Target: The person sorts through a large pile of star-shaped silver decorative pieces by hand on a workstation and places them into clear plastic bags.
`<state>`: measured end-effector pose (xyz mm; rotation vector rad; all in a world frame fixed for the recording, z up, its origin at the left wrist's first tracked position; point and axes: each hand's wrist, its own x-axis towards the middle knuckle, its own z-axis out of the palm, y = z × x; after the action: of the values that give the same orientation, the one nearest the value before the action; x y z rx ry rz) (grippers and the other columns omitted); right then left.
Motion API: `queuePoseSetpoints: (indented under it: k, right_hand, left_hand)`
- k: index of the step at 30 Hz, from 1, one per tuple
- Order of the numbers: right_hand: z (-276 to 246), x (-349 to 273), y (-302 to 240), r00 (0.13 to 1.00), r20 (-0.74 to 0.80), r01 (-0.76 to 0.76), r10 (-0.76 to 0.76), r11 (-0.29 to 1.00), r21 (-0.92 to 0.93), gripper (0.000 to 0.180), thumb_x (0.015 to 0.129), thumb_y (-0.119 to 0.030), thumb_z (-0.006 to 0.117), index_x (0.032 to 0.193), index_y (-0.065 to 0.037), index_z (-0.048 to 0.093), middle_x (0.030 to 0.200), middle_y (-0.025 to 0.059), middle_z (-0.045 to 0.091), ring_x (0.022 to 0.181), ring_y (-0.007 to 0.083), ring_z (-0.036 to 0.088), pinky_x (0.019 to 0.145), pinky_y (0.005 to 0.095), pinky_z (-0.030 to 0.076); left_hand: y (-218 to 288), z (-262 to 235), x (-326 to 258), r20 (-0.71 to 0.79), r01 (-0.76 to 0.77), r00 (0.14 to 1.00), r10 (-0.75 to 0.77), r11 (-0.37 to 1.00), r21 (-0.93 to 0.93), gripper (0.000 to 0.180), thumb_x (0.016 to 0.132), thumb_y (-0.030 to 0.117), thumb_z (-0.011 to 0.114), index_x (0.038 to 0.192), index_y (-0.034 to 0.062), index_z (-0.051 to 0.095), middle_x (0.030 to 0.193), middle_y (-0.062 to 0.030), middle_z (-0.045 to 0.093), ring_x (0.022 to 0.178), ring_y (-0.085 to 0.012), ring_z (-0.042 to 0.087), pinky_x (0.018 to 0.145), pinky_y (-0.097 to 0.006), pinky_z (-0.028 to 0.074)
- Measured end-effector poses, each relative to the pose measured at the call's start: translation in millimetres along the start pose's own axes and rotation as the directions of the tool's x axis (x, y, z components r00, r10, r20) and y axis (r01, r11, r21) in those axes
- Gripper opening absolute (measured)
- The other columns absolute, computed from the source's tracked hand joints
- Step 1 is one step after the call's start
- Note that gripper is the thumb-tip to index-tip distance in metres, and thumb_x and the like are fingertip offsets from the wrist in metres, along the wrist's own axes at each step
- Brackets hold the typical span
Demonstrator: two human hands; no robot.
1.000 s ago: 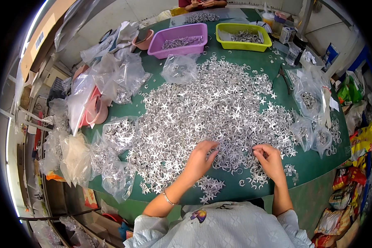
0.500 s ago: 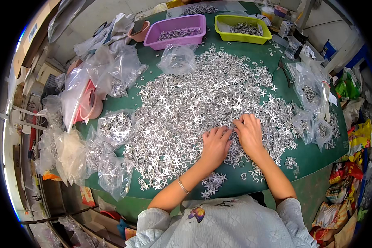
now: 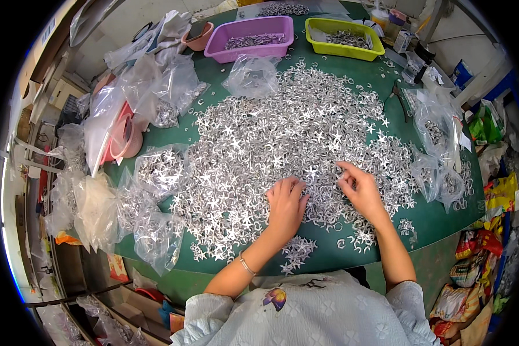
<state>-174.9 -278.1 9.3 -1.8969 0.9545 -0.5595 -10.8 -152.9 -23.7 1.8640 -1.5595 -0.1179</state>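
Note:
A wide heap of small silvery metal pieces (image 3: 254,138), among them stars, crescents and rings, spreads over the green table (image 3: 213,81). My left hand (image 3: 286,203) lies on the near part of the heap, fingers spread a little and thumb apart. To its right, my right hand (image 3: 362,191) hovers at the heap with thumb and forefinger parted; I see nothing between them. A small cluster of star pieces (image 3: 299,252) sits by the table's near edge, below my left hand. Several crescents (image 3: 363,235) lie loose beneath my right wrist.
At the back stand a purple basin (image 3: 249,56) and a yellow-green basin (image 3: 345,51), both with metal pieces inside. Clear plastic bags (image 3: 159,239) of pieces line the left side; more bags (image 3: 435,121) are at the right beside pliers (image 3: 399,102). A pink container (image 3: 127,141) stands left.
My hands have drawn apart: the left moved left and slightly nearer me, the right moved a little right. The right thumb and forefinger now show a gap. The whole view shifted slightly.

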Motion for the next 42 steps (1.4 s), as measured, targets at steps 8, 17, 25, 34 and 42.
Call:
queuePoseSetpoints:
  k: [8,17,25,34,42]
  right_hand:
    - [25.9,13.8,8.1,0.889,0.224,0.441,-0.399,0.619,-0.65,0.026,0.07,0.001,0.059,0.096,-0.004,0.065,0.085,0.0088,0.061,0.088,0.0234,0.056,0.08,0.0368,0.039]
    - [14.6,18.0,7.8,0.928,0.037,0.313,-0.371,0.721,-0.618,0.008,0.074,0.001,0.056,0.079,-0.003,0.062,0.078,0.0123,0.06,0.083,0.0277,0.059,0.077,0.0381,0.04]
    - [-3.9,-18.5,-27.3,0.998,0.062,0.015,-0.012,0.999,-0.05,0.006,0.082,-0.005,0.062,0.085,0.0,0.064,0.078,0.0136,0.063,0.07,0.0307,0.061,0.065,0.0367,0.047]
    - [57.3,-75.8,-6.3,0.883,0.438,0.292,-0.168,0.927,-0.233,0.009,0.082,-0.01,0.061,0.086,-0.002,0.063,0.083,0.0147,0.064,0.081,0.0344,0.063,0.07,0.044,0.05]
    - [23.9,-54.9,-1.1,0.977,0.16,0.177,-0.14,0.951,-0.254,0.014,0.083,-0.009,0.062,0.094,-0.002,0.064,0.089,0.0158,0.063,0.086,0.0372,0.061,0.075,0.0435,0.049]
  left_hand:
    - [0.6,23.9,40.2,0.078,-0.021,0.997,0.003,0.975,0.219,0.03,0.074,0.011,0.071,0.103,0.0069,0.063,0.104,-0.0063,0.052,0.098,-0.0255,0.047,0.083,-0.041,0.032]
    - [-20.0,31.4,47.0,0.066,-0.137,0.99,0.124,0.958,0.252,0.018,0.076,0.009,0.068,0.094,0.0078,0.065,0.09,-0.0035,0.056,0.09,-0.0237,0.049,0.081,-0.041,0.031]
    - [-18.9,24.1,44.9,0.095,-0.206,0.978,0.188,0.95,0.233,0.018,0.076,0.007,0.067,0.093,0.008,0.065,0.091,-0.0035,0.056,0.09,-0.0241,0.05,0.077,-0.041,0.032]
    - [-19.3,26.4,41.9,0.001,-0.267,0.962,0.272,0.944,0.197,0.017,0.075,0.006,0.067,0.091,0.008,0.064,0.095,-0.004,0.056,0.091,-0.0239,0.05,0.078,-0.041,0.032]
    - [-17.2,13.3,39.7,-0.002,-0.172,0.985,0.172,0.985,0.01,0.011,0.076,0.007,0.068,0.086,0.0073,0.064,0.083,-0.0047,0.062,0.083,-0.0248,0.056,0.077,-0.04,0.037]
